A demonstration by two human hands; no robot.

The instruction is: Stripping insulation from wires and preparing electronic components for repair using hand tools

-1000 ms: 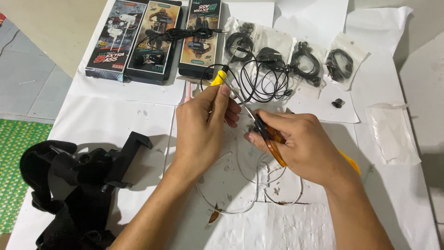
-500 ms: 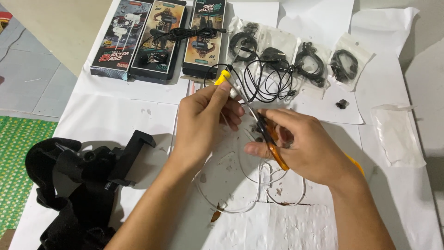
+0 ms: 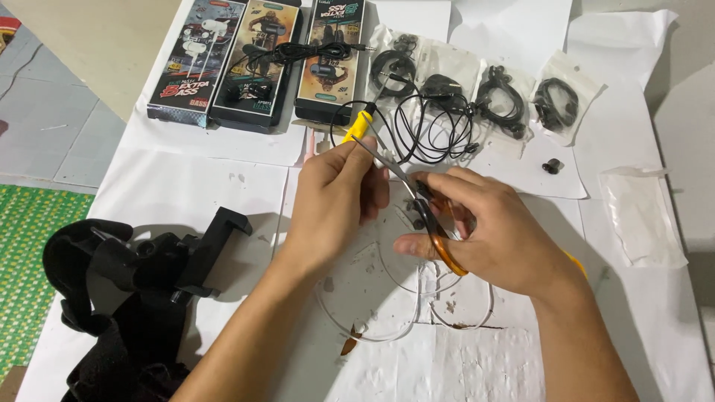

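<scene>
1. Head view: the left hand (image 3: 335, 201) is closed around a yellow-handled tool (image 3: 358, 126), which points toward twelve o'clock. The right hand (image 3: 491, 231) grips scissors (image 3: 436, 231) with orange handles, their blades running toward eleven o'clock and meeting the tool just beside the left fingertips.
2. Risk, as a judgement: the blades lie very close to the left fingers, so a slip could nick skin. A hard squeeze could cut through a thin part instead of only stripping it.
3. A loose black cable (image 3: 432, 134) coils at twelve o'clock from the hands; it could snag the scissor tips if they drift forward.
4. White wire (image 3: 387, 327) loops at six o'clock under the wrists, and an arm could drag it off.
5. The table (image 3: 186, 193) is covered in white paper sheets with scraps and stains.
6. Three earphone boxes (image 3: 253, 59) sit at eleven o'clock, bagged earphones (image 3: 506, 97) at one o'clock, and a black strap mount (image 3: 134, 283) at eight o'clock.
7. Tiled floor (image 3: 52, 126) and a green mat (image 3: 30, 260) show at nine o'clock.
</scene>
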